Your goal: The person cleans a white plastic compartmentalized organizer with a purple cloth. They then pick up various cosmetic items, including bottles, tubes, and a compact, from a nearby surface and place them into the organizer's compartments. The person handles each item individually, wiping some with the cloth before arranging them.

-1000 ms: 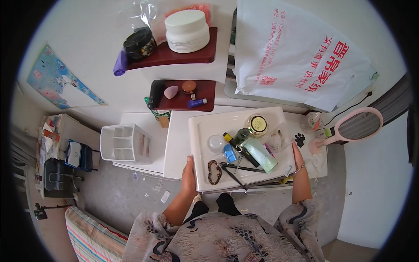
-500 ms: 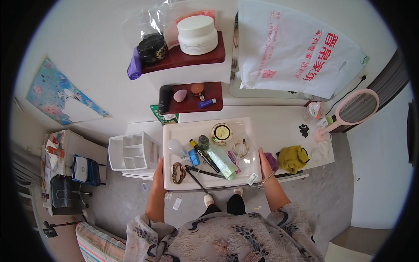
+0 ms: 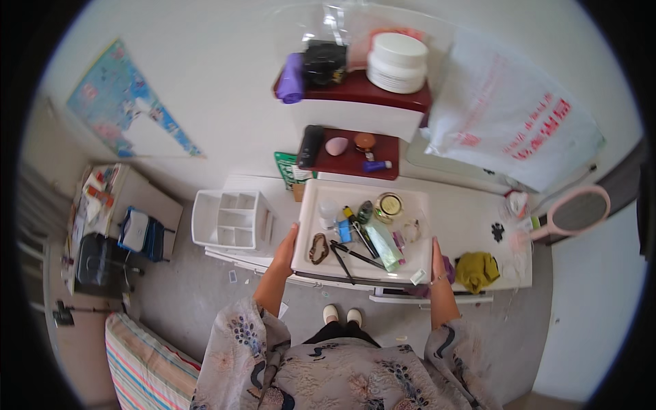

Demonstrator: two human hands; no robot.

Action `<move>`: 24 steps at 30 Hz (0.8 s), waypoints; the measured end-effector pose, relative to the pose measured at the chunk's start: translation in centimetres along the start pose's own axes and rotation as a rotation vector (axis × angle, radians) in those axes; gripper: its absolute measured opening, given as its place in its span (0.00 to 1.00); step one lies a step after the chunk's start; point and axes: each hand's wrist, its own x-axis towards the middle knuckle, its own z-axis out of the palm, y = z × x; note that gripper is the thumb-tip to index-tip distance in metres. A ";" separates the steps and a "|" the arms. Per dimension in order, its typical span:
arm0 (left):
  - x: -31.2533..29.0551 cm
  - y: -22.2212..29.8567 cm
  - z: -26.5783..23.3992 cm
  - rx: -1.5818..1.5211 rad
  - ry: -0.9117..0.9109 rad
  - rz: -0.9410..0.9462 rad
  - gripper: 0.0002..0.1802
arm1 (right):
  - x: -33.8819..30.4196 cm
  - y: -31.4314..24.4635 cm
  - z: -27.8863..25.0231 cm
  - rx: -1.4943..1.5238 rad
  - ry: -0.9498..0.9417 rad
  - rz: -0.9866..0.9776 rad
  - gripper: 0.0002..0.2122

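Observation:
My left hand (image 3: 283, 251) grips the left side of a white tray (image 3: 415, 205), and my right hand (image 3: 438, 265) grips its right side. Whether the tray rests on the white cabinet or hangs above it, I cannot tell. Small items lie loose in it: a brown braided band (image 3: 318, 249), a blue clip (image 3: 344, 231), a pale green tube (image 3: 385, 246), a round gold compact (image 3: 389, 206) and a dark bottle (image 3: 365, 212). Slim black pencils (image 3: 357, 254) and a small white packet (image 3: 418, 276) are there too. My fingers are partly hidden under the rim.
A white compartment organizer (image 3: 236, 219) stands left of the tray on the white cabinet (image 3: 471, 205). Dark red shelves (image 3: 348, 154) stick out from the wall behind. To the right are a yellow-green cloth (image 3: 477, 272), a pink-framed mirror-shaped object (image 3: 579, 210) and a pulled-out drawer (image 3: 465, 298).
My view has turned, so the surroundings appear shifted to the right. Both hands still hold the tray, and a wider gap shows between it and the organizer. More of the drawer is visible.

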 end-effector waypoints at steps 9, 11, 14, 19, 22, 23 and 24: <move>-5.4 4.2 -8.9 0.335 0.409 0.232 0.33 | -13.3 0.4 11.1 -0.502 0.374 -0.820 0.17; -7.0 6.3 -14.2 0.348 0.455 0.393 0.31 | -18.3 1.4 20.0 -0.542 0.137 -0.911 0.14; -6.9 10.7 -25.8 0.320 0.723 0.723 0.25 | -19.3 5.4 34.5 -0.597 -0.627 -0.902 0.11; -5.6 16.9 -47.2 0.354 0.985 0.575 0.32 | -9.2 26.1 50.7 -0.410 -0.497 0.195 0.19; -4.8 22.1 -56.1 0.116 0.871 0.257 0.37 | -1.3 39.0 55.2 -0.283 -0.084 0.457 0.27; -3.8 22.8 -59.5 0.101 0.839 0.167 0.38 | 1.3 42.0 56.4 -0.297 0.020 0.393 0.29; -2.6 23.4 -62.7 0.084 0.803 0.076 0.40 | 3.5 44.3 57.5 -0.312 0.126 0.327 0.30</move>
